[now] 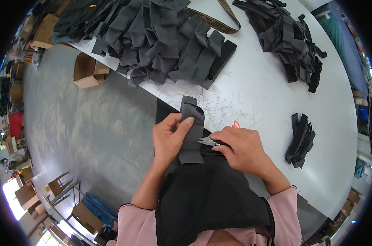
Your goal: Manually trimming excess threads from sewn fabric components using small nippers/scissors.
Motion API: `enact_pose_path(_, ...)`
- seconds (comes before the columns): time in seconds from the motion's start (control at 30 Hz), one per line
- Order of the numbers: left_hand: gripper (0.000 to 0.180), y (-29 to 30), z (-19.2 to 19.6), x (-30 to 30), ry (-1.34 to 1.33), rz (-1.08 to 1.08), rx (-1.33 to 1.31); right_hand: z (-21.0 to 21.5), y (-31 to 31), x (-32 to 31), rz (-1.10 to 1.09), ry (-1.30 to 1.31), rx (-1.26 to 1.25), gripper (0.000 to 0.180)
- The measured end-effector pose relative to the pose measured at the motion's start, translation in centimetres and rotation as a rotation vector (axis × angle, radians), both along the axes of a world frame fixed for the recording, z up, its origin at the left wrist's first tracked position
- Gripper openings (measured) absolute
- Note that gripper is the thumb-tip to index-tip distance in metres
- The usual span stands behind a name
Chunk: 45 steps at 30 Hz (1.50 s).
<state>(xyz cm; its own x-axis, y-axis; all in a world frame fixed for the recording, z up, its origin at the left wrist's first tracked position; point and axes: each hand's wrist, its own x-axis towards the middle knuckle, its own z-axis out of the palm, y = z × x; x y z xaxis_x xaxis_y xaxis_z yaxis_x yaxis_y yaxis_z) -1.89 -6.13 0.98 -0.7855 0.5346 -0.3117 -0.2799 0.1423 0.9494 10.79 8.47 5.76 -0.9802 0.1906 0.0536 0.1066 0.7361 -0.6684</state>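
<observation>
The dark grey fabric strip [191,144] runs lengthwise away from the body, its folded, layered upper end toward the bench [333,135] and its lower end toward the black apron [210,192]; the snips [206,141] point left at it.

A grey floor [87,127] with an open cardboard box [88,81] lies at left. Next comes the white bench: a large heap of dark strips [153,37], loose threads [239,108], a brown strap [217,25], a second heap [288,45] and a small bundle [301,141].

The left hand [168,137] pinches the strip between thumb and fingers, before the bench's near edge; the right hand [245,149], just beside it, grips the snips, their tips overlapping the strip's right side.
</observation>
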Motion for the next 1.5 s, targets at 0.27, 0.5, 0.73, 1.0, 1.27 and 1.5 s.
enact_pose_path(0.27,0.017,-0.2,-0.1,0.0,-0.030,-0.037,0.031,-1.9,1.5,-0.6,0.007,-0.197,-0.562,0.017)
enact_pose_path(0.5,0.019,-0.2,-0.6,0.0,-0.044,-0.022,0.020,-2.1,-0.5,0.9,-0.237,-0.080,-0.771,0.019)
enact_pose_path(0.73,0.020,-0.1,-0.6,0.1,-0.040,-0.012,0.024,-0.5,-1.2,0.3,-0.083,-0.079,-0.126,0.018)
enact_pose_path(1.0,0.019,-0.2,-0.8,-0.2,-0.035,-0.014,-0.015,-2.4,-1.9,0.6,-0.222,0.059,-0.365,0.019)
enact_pose_path(1.27,0.018,0.2,-0.1,-0.1,-0.123,0.015,0.022,-2.1,-2.5,0.0,-0.034,0.282,0.251,0.022)
enact_pose_path(1.5,0.019,0.2,-0.2,-0.1,-0.144,0.015,0.082,-2.3,-2.5,0.1,-0.177,0.029,-0.637,0.022)
